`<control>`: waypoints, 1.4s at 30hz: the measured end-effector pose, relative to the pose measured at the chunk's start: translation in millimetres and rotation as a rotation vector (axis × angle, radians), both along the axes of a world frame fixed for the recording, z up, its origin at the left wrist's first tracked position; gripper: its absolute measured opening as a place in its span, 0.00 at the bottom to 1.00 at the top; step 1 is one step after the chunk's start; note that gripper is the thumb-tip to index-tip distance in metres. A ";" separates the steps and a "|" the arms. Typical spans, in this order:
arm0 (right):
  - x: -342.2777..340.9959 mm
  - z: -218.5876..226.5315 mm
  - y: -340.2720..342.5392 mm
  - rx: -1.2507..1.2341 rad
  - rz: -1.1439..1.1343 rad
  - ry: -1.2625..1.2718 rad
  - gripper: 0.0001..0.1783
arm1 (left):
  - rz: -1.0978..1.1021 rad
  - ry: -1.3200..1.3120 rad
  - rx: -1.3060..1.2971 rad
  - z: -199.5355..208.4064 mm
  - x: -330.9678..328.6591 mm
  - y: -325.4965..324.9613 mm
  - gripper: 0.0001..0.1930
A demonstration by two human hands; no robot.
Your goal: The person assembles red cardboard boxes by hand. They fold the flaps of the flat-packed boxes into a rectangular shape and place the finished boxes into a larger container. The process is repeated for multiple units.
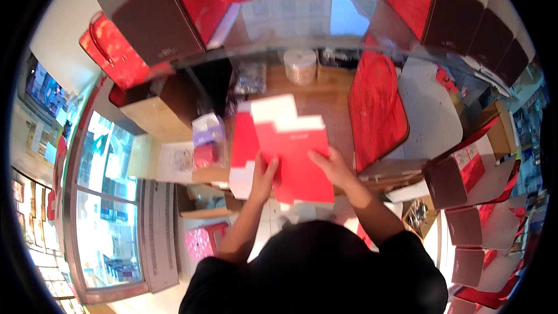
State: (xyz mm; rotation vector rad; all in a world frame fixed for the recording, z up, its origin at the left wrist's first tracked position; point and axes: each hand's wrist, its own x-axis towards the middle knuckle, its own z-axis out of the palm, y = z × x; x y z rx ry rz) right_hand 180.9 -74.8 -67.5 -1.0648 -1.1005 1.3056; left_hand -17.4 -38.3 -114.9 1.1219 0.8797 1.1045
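Flat red cardboard pieces (299, 163) with white flaps at the far end are held up in front of me over the wooden counter. My left hand (265, 179) closes on their left edge, thumb on top. At the right edge, my right hand (336, 169) grips the front piece, its thumb lying on the red face. The fingers beneath are hidden. Another flat red and white cardboard piece (243, 145) lies on the counter by my left hand, partly covered by the held ones.
A red fabric bag (375, 110) stands on the counter to the right. A white spool (300, 65) sits at the back, under a glass shelf (279, 23). Left are a purple and white box (208, 131) and a cardboard carton (160, 102). Several brown-and-red bags (447, 183) line the right side.
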 end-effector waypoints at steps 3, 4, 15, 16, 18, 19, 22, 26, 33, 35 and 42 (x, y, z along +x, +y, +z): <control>5.0 18.9 -5.3 0.081 0.002 -0.047 0.21 | -0.013 0.028 0.179 35.0 8.9 -8.5 0.34; 6.2 17.7 -6.2 0.117 -0.008 -0.042 0.25 | -0.049 0.014 0.172 45.1 8.8 -11.7 0.37; 6.9 47.7 -34.1 0.041 0.163 0.133 0.45 | -0.099 0.010 0.274 72.6 2.0 -23.7 0.35; 12.3 47.5 -37.9 -0.014 0.238 0.232 0.47 | -0.076 -0.030 0.285 68.2 1.2 -19.3 0.33; 16.8 51.3 -42.3 0.064 0.321 0.254 0.50 | -0.026 -0.052 0.095 67.4 -2.4 -15.9 0.29; 18.0 53.1 -43.4 0.101 0.357 0.263 0.51 | -0.010 -0.053 0.156 71.9 1.9 -16.5 0.29; 4.6 55.3 -33.6 0.218 0.210 0.145 0.50 | -0.101 -0.030 0.230 72.8 0.4 -20.9 0.41; -2.5 52.6 -27.2 0.245 0.010 0.138 0.46 | -0.280 0.013 0.247 73.8 -3.3 -27.0 0.53; -6.0 63.4 -26.0 0.233 -0.114 0.120 0.43 | -0.070 0.052 0.263 100.6 13.3 -35.3 0.41; -6.7 67.9 -25.7 0.261 -0.118 0.134 0.44 | 0.024 0.056 0.275 99.8 15.8 -33.9 0.37; -7.9 64.1 -31.0 0.258 -0.118 0.008 0.47 | 0.119 0.114 0.256 104.6 22.5 -21.2 0.30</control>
